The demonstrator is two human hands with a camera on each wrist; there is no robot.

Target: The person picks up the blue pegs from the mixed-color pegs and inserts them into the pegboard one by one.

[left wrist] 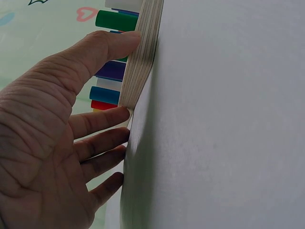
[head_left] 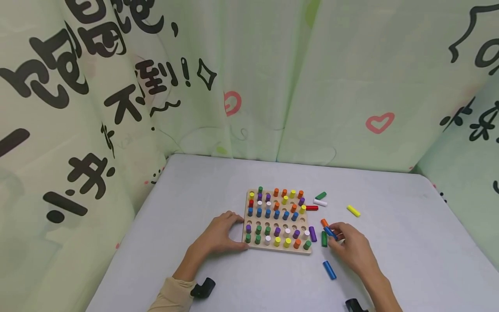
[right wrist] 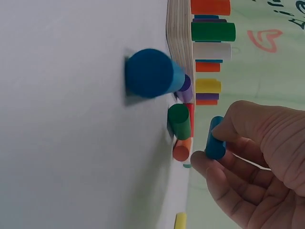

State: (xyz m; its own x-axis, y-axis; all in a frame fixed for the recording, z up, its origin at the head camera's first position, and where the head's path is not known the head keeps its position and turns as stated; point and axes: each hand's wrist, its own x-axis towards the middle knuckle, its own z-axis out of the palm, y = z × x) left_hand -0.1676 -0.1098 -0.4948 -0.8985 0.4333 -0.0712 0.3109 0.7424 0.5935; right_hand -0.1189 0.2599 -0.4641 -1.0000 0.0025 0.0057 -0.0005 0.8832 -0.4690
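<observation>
A wooden pegboard [head_left: 280, 248] lies on the table, filled with rows of coloured pegs; one row is blue. My left hand [head_left: 222, 234] rests at the board's left edge, thumb at the near corner and fingers extended along the side. In the left wrist view the thumb tip touches the layered wooden edge [left wrist: 143, 52]. To the right of the board, my right hand [head_left: 352, 247] pinches a blue peg [right wrist: 216, 138] between thumb and fingers, above the table. Beneath and beside it lie a green peg [head_left: 324, 239] and an orange peg [head_left: 324, 222].
Other loose pegs lie right of the board: purple [head_left: 313, 234], red [head_left: 312, 208], white [head_left: 320, 202], green [head_left: 321, 196], yellow [head_left: 353, 211], and blue [head_left: 329, 270] nearer me. A printed curtain [head_left: 312, 86] surrounds the white table [head_left: 218, 182].
</observation>
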